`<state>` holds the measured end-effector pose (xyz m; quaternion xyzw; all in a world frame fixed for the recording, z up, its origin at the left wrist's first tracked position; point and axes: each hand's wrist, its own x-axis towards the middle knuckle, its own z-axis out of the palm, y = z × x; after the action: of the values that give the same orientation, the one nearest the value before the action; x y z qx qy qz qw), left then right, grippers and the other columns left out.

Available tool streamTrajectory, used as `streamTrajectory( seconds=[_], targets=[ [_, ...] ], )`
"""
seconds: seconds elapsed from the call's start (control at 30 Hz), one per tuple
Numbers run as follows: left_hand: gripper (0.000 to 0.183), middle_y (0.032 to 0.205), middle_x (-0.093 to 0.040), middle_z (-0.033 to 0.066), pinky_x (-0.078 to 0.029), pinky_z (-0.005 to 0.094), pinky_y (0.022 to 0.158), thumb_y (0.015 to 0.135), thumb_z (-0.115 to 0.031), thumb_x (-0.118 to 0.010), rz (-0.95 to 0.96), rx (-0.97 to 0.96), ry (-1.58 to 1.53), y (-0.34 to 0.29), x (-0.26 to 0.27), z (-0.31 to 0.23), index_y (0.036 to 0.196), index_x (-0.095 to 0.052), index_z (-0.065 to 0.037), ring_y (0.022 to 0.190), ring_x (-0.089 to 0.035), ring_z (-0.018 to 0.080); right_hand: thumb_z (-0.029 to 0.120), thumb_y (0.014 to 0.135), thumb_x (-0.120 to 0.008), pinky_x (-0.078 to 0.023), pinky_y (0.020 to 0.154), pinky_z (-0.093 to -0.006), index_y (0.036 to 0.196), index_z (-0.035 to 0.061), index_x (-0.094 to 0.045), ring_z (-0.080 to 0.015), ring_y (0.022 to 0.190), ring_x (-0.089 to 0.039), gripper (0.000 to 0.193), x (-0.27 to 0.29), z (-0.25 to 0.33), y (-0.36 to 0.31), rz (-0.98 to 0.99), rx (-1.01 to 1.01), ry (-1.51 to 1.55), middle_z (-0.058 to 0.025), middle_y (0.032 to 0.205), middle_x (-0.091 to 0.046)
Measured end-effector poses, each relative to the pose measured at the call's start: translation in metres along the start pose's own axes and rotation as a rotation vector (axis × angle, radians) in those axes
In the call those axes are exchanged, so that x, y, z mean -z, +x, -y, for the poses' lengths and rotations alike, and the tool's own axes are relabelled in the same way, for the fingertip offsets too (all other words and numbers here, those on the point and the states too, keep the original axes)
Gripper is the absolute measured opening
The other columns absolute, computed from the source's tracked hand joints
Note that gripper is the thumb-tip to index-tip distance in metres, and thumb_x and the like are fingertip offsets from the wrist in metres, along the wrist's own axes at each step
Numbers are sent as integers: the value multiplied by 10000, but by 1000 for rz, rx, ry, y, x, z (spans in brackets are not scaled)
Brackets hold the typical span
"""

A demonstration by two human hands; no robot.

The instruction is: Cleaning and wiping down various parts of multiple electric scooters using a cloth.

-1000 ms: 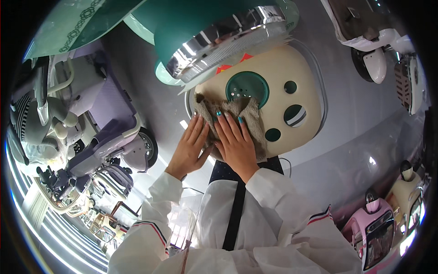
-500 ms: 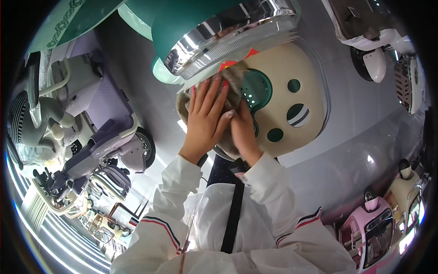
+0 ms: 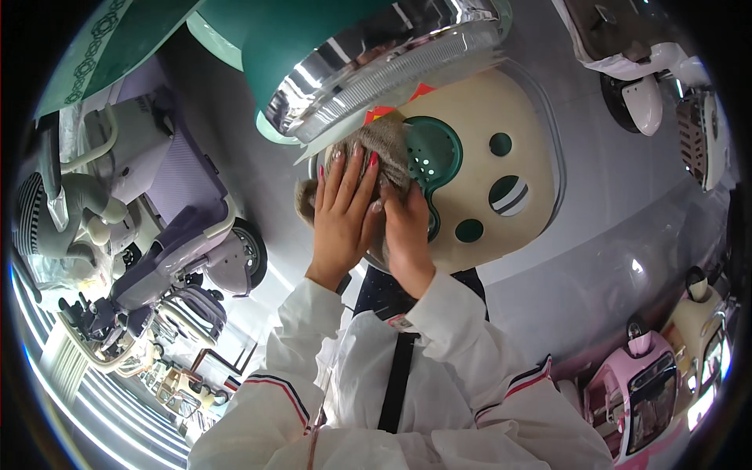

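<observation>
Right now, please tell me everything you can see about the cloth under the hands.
The cloth is grey-brown and fuzzy, like a worn towel. It is crumpled, not flat, and pressed against the cream panel, beside the green perforated disc and just below the chrome rim. The left hand lies flat on it with fingers spread; the right hand presses its lower part. One corner sticks out left of the left hand.

Grey glossy floor (image 3: pixel 627 235) spreads around me and catches bright glare. To my left stands a lilac scooter (image 3: pixel 172 227) with a black wheel, and a grey one (image 3: pixel 70 211) beside it. Top right is a white scooter (image 3: pixel 642 70). Bottom right I see a pink toy car (image 3: pixel 638 392) next to a cream one (image 3: pixel 701 329). Pale striped flooring (image 3: pixel 94 407) curves along the lower left.
</observation>
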<state>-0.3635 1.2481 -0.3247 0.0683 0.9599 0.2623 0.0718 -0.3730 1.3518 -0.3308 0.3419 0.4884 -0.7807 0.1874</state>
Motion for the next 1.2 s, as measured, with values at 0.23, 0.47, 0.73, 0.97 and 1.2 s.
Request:
streamTrajectory(
  seconds=[0.23,0.47,0.73,0.97,1.2],
  targets=[
    [523,1431,-362,101,-215,510,1064,832,-225,-548,-72,-85,120,16,-8,-3,1339,-458,-132,1318,-320,333,94,942,-404,-427,840,-325,1196,-72,-451,-213,949,-533,307,-20,-4,-16,-281,229,-174,-166,1099,-550],
    [594,1396,-393,154,-202,511,1080,792,-201,-556,72,-65,-304,-34,-14,-32,1339,-412,-19,1299,-351,354,49,930,-400,-379,975,-374,1254,-53,-457,-317,1171,-490,344,35,5,-82,-99,555,-667,-218,1253,-503],
    [625,1448,-217,260,-238,504,1076,868,-210,-484,-22,88,-151,1,-59,-107,1374,-261,81,1353,-211,398,387,950,-384,-183,1057,-550,1364,11,-378,-410,1319,-280,559,93,17,-61,-106,806,-1317,-223,1435,-287],
    [633,1451,-182,277,-258,451,1079,866,-118,-487,-132,174,-367,17,-66,-94,1390,-196,86,1318,-247,441,508,931,-302,-227,1055,-493,1393,57,-344,-370,1332,-281,647,98,35,-27,89,749,-1382,-195,1442,-299],
    [561,1438,-274,224,-187,572,1059,879,-261,-439,41,-16,192,8,-70,-97,1362,-359,12,1329,-253,404,516,910,-340,-246,1043,-476,1365,71,-383,-325,1319,-318,639,110,29,-35,6,715,-1392,-171,1438,-321]
  ],
)
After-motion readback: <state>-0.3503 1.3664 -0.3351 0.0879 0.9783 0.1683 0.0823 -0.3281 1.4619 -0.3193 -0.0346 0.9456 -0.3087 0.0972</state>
